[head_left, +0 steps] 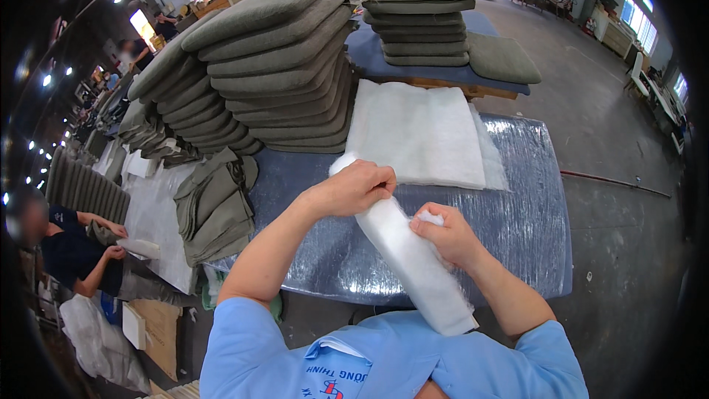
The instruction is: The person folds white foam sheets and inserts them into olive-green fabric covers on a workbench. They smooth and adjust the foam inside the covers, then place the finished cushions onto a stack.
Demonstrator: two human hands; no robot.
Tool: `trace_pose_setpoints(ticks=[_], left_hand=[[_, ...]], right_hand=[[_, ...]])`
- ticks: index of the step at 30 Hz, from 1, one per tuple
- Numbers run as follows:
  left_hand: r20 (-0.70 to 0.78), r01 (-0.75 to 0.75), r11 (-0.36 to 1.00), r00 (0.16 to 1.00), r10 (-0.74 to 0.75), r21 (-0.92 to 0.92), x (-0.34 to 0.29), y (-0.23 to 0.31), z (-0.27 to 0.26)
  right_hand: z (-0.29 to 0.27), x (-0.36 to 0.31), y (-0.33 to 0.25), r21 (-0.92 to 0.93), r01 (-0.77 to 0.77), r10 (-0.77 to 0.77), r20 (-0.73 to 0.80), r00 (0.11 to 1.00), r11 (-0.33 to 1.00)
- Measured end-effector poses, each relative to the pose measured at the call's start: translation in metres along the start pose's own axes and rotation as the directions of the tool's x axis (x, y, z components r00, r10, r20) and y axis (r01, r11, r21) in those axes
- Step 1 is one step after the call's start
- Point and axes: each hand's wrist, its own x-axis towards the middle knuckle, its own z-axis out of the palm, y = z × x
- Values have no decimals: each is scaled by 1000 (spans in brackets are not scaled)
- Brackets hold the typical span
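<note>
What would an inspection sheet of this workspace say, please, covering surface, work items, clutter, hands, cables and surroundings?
Surface: table covered in shiny bluish film, wrinkled in places.
Work items: long white fluffy strip held at a slant; white wadding sheets lying flat beyond it.
Clutter: tall grey-green cushion stacks at left; rumpled grey-green cloths nearer.
Hands: left hand pinches the strip; right hand grips a white tuft beside it.
Cables: nothing seen for certain; a thin reddish line on the right-hand floor could be a rod or hose.
Surroundings: co-worker at left; concrete floor at right.
</note>
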Motion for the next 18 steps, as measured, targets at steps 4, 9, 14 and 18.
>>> trace_pose_setpoints(ticks=[4, 9, 14, 18], left_hand=[[49, 34, 999, 998, -34, -7, -1, -4, -1], [19, 13, 999, 1000, -12, -45, -2, -8, 2], [57, 72, 993, 996, -67, -89, 3, -3, -4], [-73, -12, 994, 997, 5, -107, -12, -14, -28]], right_hand=[[-8, 5, -2, -85, 18, -12, 66, 998, 996], [-24, 22, -45, -466, 130, -158, -22, 987, 875], [9, 33, -59, -731, 356, -361, 160, 919, 582], [11, 38, -53, -761, 285, -238, 176, 955, 582]])
